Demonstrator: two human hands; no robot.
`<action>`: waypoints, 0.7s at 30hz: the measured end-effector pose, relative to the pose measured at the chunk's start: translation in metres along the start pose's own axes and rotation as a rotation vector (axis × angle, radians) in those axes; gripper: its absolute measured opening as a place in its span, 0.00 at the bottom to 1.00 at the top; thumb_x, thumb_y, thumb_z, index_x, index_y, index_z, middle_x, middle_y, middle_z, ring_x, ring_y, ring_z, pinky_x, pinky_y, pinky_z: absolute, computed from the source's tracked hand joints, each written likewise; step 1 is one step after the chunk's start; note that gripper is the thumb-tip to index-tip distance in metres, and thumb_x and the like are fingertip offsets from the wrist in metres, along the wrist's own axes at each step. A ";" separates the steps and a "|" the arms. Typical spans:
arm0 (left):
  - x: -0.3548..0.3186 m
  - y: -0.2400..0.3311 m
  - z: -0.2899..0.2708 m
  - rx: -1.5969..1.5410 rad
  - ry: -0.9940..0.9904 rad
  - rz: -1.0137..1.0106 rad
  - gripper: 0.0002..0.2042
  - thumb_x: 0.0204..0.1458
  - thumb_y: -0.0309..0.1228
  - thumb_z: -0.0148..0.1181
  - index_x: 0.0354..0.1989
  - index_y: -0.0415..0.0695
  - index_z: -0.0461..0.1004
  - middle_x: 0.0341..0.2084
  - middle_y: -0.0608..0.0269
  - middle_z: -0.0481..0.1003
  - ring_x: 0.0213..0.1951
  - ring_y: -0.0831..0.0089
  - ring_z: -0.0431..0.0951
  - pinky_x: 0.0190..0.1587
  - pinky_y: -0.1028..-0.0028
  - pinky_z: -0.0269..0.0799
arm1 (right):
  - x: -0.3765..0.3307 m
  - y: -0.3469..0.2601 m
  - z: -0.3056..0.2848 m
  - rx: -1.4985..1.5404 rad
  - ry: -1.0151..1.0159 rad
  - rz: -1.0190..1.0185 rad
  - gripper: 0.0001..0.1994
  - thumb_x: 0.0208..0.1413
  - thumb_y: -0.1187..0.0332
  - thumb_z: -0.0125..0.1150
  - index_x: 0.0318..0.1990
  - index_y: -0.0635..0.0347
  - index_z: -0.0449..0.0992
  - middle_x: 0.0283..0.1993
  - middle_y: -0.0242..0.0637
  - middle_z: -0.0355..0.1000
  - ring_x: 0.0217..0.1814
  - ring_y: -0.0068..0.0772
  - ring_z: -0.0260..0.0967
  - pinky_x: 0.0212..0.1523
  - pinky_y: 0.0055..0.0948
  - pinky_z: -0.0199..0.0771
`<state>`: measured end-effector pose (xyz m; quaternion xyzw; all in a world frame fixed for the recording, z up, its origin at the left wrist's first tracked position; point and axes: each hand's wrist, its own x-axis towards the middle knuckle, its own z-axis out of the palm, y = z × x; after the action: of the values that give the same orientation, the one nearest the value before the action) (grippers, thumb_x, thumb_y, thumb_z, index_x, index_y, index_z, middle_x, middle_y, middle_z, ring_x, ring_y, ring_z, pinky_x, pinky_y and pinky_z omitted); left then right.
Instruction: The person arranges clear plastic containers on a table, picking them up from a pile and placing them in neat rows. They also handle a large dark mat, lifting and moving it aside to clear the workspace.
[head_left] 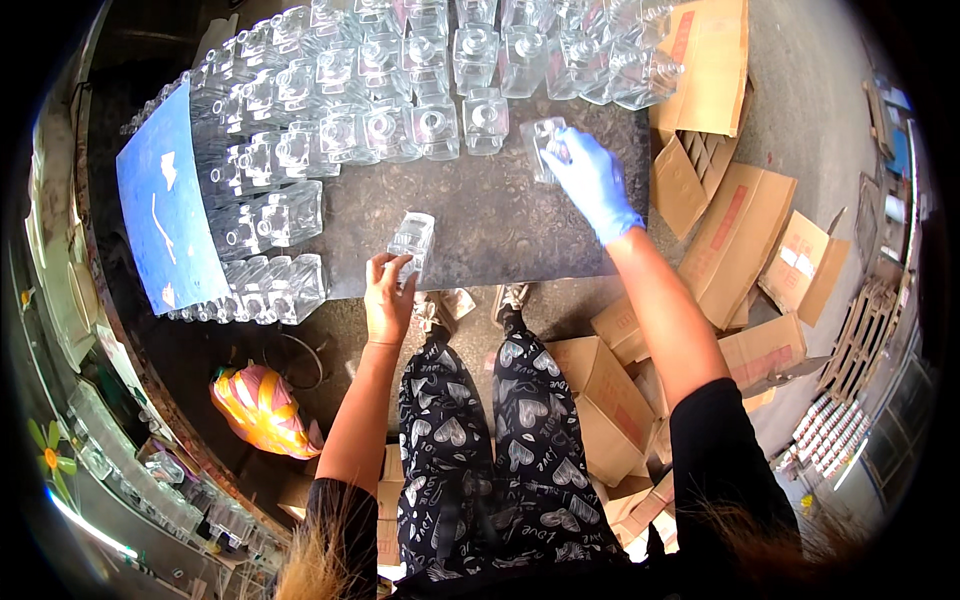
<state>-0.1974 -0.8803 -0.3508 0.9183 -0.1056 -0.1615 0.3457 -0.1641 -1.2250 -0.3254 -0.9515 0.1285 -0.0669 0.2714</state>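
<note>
My bare left hand (390, 297) is near the front edge of the dark table (450, 200), its fingers closed on the neck end of a clear square glass bottle (413, 236). Farther off and to the right, my right hand (592, 180), in a blue glove, grips another clear glass bottle (541, 140) by its neck end. That bottle is over the tabletop, just right of the nearest row; whether it touches the table I cannot tell. Rows of similar square glass bottles (433, 125) with round necks cover the table's far side and left side.
A blue sheet (170, 200) lies at the table's left end beside the bottles. Opened cardboard boxes (738, 235) are piled along the right side and near my legs. A yellow and pink bundle (262, 408) sits below the table's left front. A wooden pallet (862, 330) is at far right.
</note>
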 end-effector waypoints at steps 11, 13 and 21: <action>0.006 0.037 0.008 -0.081 -0.039 0.058 0.15 0.41 0.20 0.67 0.39 0.45 0.75 0.28 0.61 0.67 0.24 0.71 0.70 0.27 0.74 0.69 | 0.040 0.012 0.030 -0.073 -0.054 0.071 0.18 0.49 0.57 0.64 0.43 0.56 0.72 0.32 0.38 0.75 0.33 0.40 0.75 0.33 0.35 0.74; 0.008 0.051 0.017 -0.097 -0.071 0.070 0.15 0.42 0.20 0.66 0.39 0.45 0.76 0.29 0.60 0.68 0.24 0.69 0.71 0.28 0.73 0.70 | 0.032 0.015 0.028 -0.133 -0.011 0.088 0.21 0.49 0.57 0.64 0.49 0.54 0.71 0.32 0.40 0.75 0.33 0.41 0.75 0.33 0.37 0.74; 0.037 0.146 0.061 -0.095 -0.106 0.147 0.25 0.39 0.26 0.66 0.51 0.46 0.70 0.28 0.58 0.72 0.28 0.63 0.75 0.33 0.68 0.73 | -0.094 -0.019 -0.026 0.323 -0.368 0.097 0.28 0.44 0.73 0.61 0.58 0.46 0.68 0.37 0.40 0.69 0.37 0.42 0.71 0.37 0.37 0.73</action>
<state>-0.1974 -1.0362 -0.3046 0.8808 -0.1829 -0.1887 0.3938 -0.2552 -1.1966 -0.2986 -0.8845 0.1103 0.1009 0.4419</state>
